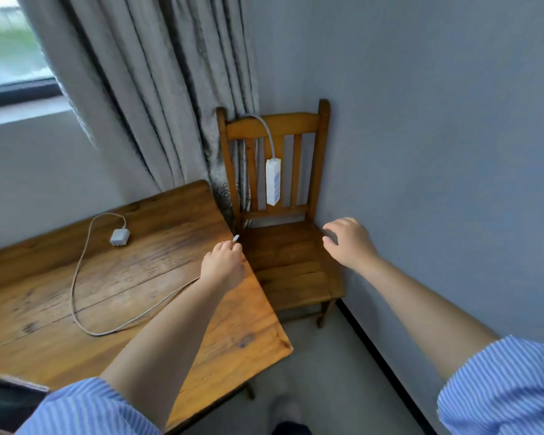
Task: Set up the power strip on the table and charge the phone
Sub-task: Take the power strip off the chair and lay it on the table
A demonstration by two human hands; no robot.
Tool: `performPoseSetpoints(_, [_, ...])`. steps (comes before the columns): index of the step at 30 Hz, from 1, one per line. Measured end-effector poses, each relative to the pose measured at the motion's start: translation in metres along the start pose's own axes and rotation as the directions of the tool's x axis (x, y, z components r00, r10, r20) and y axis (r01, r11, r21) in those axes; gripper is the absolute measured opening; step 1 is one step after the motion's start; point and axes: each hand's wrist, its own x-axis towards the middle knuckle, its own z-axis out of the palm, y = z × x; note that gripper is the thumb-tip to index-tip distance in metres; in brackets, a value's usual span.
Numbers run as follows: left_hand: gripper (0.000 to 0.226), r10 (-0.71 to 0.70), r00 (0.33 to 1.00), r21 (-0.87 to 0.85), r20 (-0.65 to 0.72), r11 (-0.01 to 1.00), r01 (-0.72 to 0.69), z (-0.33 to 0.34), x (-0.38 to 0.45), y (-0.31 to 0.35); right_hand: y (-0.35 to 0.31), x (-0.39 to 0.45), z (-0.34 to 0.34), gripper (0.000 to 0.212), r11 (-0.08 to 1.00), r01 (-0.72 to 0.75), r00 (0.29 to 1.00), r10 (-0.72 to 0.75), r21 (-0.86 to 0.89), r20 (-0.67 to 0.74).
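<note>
The cable tip (236, 238) is pinched in the closed left hand (223, 265) at the table (157, 221) edge. The right hand (347, 241), fingers loosely curled (nothing seen held), is stretched towards the power strip (273, 182) hanging on the chair (291, 262). If tugged, its cord may snag. No phone is seen.

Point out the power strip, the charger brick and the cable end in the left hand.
power strip (272, 183), head view, middle of its white body.
charger brick (119, 237), head view, top face.
cable end (236, 238), head view, connector tip.
</note>
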Motion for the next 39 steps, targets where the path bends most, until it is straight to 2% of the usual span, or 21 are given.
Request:
performPoseSetpoints(8, [0.036, -0.082, 0.996, -0.093, -0.045, 0.993, 0.078, -0.036, 0.119, 0.029, 0.049, 0.114, -0.047, 0.032, 0.996, 0.056, 0.998, -0.053, -0.062, 0.039])
performPoseSetpoints(15, [0.033, -0.162, 0.987, -0.258, 0.022, 0.952, 0.162, -0.052, 0.236, 0.048, 0.062, 0.250, -0.059, 0.030, 0.992, 0.112, 0.991, -0.107, -0.058, 0.081])
performPoseSetpoints(20, [0.035, -0.248, 0.967, -0.421, 0.065, 0.871, 0.252, -0.054, 0.292, 0.063, 0.066, 0.316, -0.042, 0.038, 0.984, 0.174, 0.981, -0.170, -0.041, 0.090])
performPoseSetpoints(23, [0.035, -0.292, 0.953, -0.498, 0.084, 0.816, 0.294, -0.057, 0.319, 0.067, 0.062, 0.357, -0.036, 0.044, 0.970, 0.244, 0.968, -0.243, -0.010, 0.061])
performPoseSetpoints(26, [0.033, -0.334, 0.938, -0.577, 0.092, 0.750, 0.323, -0.066, 0.340, 0.068, 0.056, 0.394, -0.031, 0.047, 0.938, 0.340, 0.940, -0.338, -0.059, 0.050])
performPoseSetpoints(29, [0.036, -0.386, 0.917, -0.636, 0.098, 0.684, 0.356, -0.074, 0.361, 0.072, 0.055, 0.426, -0.020, 0.047, 0.894, 0.435, 0.897, -0.420, -0.108, 0.139])
performPoseSetpoints(31, [0.036, -0.411, 0.906, -0.675, 0.097, 0.642, 0.364, -0.076, 0.373, 0.076, 0.057, 0.438, -0.011, 0.048, 0.884, 0.455, 0.887, -0.438, -0.108, 0.147])
performPoseSetpoints(36, [0.034, -0.515, 0.851, -0.724, 0.098, 0.550, 0.416, -0.072, 0.400, 0.087, 0.070, 0.452, 0.003, 0.055, 0.869, 0.493, 0.870, -0.490, -0.042, 0.060])
performPoseSetpoints(39, [0.033, -0.575, 0.816, -0.686, 0.062, 0.569, 0.453, -0.067, 0.403, 0.090, 0.073, 0.453, 0.005, 0.059, 0.857, 0.509, 0.860, -0.505, -0.084, 0.069])
